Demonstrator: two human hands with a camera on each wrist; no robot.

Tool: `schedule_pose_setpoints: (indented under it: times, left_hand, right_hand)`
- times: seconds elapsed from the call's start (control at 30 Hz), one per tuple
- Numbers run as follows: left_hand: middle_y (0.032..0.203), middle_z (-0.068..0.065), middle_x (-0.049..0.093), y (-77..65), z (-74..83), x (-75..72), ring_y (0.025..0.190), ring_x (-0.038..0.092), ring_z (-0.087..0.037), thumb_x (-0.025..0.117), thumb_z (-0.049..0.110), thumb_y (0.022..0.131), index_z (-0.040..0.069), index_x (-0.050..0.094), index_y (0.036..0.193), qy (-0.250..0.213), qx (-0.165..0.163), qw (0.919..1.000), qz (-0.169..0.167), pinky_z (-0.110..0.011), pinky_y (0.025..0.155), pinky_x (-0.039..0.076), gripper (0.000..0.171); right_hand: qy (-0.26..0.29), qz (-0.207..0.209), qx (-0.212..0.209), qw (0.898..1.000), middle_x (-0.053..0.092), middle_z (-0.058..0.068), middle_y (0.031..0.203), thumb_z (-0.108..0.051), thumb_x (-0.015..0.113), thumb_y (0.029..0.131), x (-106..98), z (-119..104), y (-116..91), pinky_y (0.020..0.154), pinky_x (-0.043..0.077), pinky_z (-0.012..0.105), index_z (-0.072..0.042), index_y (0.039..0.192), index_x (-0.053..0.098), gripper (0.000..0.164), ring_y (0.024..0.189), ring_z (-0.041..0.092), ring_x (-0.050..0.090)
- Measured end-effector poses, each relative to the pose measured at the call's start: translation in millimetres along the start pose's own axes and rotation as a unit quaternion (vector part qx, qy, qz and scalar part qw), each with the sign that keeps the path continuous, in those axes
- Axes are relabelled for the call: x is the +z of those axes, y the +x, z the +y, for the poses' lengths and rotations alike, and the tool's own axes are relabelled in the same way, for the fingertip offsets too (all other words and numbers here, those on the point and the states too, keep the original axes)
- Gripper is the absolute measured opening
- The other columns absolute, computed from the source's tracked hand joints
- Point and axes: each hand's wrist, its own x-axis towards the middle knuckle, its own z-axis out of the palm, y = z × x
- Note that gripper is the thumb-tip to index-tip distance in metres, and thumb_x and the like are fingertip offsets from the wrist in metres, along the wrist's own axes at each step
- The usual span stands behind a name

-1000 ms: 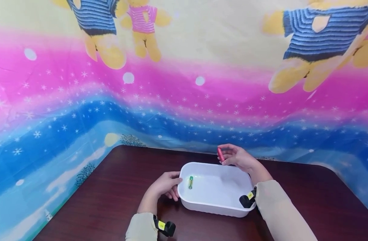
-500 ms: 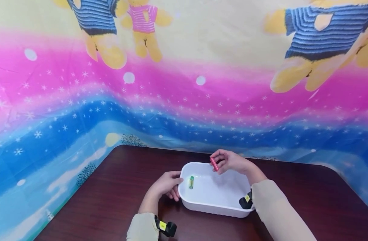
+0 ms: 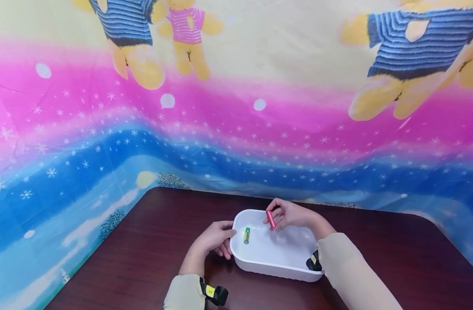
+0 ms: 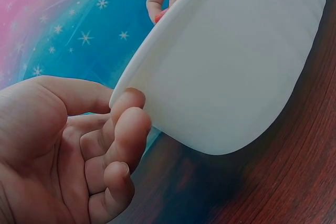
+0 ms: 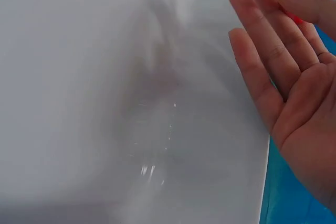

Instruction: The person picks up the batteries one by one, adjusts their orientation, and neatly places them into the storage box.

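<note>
A white plastic basin stands on the table in the head view. My left hand holds its left end, thumb on the rim and fingers underneath; the left wrist view shows the thumb and fingertips at the rim. Over the basin's far side, my right hand pinches a slim red battery between thumb and fingers, tilted and above the floor of the basin. Only bits of red show behind the thumb in the right wrist view. A green battery lies inside the basin near its left end.
The dark wooden table extends on both sides of the basin. A printed cloth backdrop hangs behind its far edge. Black wrist cameras sit on both sleeves, the right one over the basin's near right corner.
My right hand has moved left and down with the red battery, from beyond the far rim to over the basin. My left hand keeps its hold and the green battery stays in place.
</note>
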Motion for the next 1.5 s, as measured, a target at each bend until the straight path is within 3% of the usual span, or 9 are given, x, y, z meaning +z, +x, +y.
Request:
schedule_pose_setpoints:
  times: [0.17,0.33,0.63,0.97,1.27,1.5]
  left_hand:
    - [0.053,-0.012,0.058,1.3,-1.3,0.4,0.041,0.059,-0.019,0.051,0.018,0.095,0.002,0.040,0.138,-0.001,0.001,1.0000,-0.001,-0.024,0.039,0.043,0.047]
    - [0.053,-0.012,0.058,1.1,-1.0,0.8,0.041,0.059,-0.019,0.051,0.018,0.095,0.001,0.040,0.137,0.000,0.002,1.0000,0.000,-0.024,0.039,0.043,0.047]
    - [0.053,-0.012,0.058,0.4,-0.9,1.0,0.042,0.059,-0.019,0.051,0.018,0.095,0.002,0.040,0.138,-0.001,0.004,1.0000,0.001,-0.024,0.039,0.044,0.047]
    - [0.053,-0.012,0.058,0.0,-0.3,1.6,0.041,0.059,-0.019,0.050,0.017,0.095,0.001,0.040,0.137,-0.001,0.005,1.0000,0.000,-0.024,0.039,0.044,0.046]
    - [0.054,-0.012,0.058,0.4,-2.1,1.0,0.042,0.059,-0.019,0.051,0.019,0.095,0.002,0.040,0.137,-0.004,0.003,1.0000,0.004,-0.025,0.039,0.044,0.047]
    - [0.053,-0.012,0.059,1.7,-2.5,2.5,0.041,0.059,-0.019,0.050,0.019,0.095,0.001,0.040,0.138,-0.003,0.006,1.0000,0.004,-0.025,0.039,0.044,0.047]
  right_hand:
    - [-0.048,0.011,0.013,0.999,0.066,0.019,0.099,0.009,0.073,0.070,5.4,3.1,5.2,0.078,0.051,0.034,-0.001,0.109,0.045,0.049,0.083,0.025,0.065]
    - [-0.109,0.020,0.032,0.993,0.064,0.007,0.089,0.005,0.077,0.066,10.9,2.4,10.3,0.072,0.048,0.034,-0.007,0.105,0.050,0.049,0.079,0.022,0.060]
    - [-0.220,0.033,0.067,0.973,0.060,0.002,0.073,-0.006,0.083,0.063,24.0,0.9,18.4,0.062,0.047,0.030,-0.012,0.100,0.053,0.048,0.066,0.016,0.055]
    - [-0.293,0.021,0.052,0.954,0.058,-0.002,0.067,-0.020,0.085,0.063,37.5,4.3,25.9,0.056,0.043,0.026,-0.013,0.095,0.056,0.044,0.059,0.010,0.053]
    - [-0.299,0.039,0.058,0.952,0.055,0.000,0.072,-0.029,0.083,0.067,43.9,10.6,33.2,0.057,0.042,0.029,-0.015,0.100,0.057,0.045,0.062,0.013,0.051]
    - [-0.345,0.034,0.041,0.937,0.053,-0.002,0.072,-0.032,0.082,0.068,47.3,11.8,34.1,0.058,0.042,0.028,-0.014,0.102,0.059,0.045,0.062,0.012,0.049]
